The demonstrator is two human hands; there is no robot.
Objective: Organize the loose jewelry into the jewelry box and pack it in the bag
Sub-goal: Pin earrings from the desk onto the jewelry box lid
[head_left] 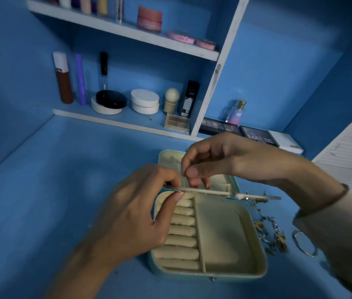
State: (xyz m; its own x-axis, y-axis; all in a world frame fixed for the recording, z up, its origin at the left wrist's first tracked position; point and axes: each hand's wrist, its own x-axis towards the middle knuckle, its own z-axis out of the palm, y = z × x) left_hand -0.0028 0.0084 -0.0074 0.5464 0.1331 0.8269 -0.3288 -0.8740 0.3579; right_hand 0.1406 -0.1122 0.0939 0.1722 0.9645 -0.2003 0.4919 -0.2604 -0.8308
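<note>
- the bottles [84, 3] on the top shelf are cut off by the upper edge.
- the far half of the jewelry box [220, 231] is partly hidden behind both hands.
- the loose jewelry [274, 234] beside the box is too small and dim to tell apart.
- whether the right hand [224, 160] pinches anything cannot be told.
- the thin strip [214, 192] pinched by the left hand [136, 214] is blurred.

Left hand [136, 214]: bare, forearm uncovered to frame edge. Thumbnail rounded, slightly past fingertip.
Right hand [224, 160]: bare, thumbnail rounded.
Right arm: long loose cream fabric sleeve [330, 229], soft folds. Narrow darker tan cuff band [324, 202] at wrist.
</note>
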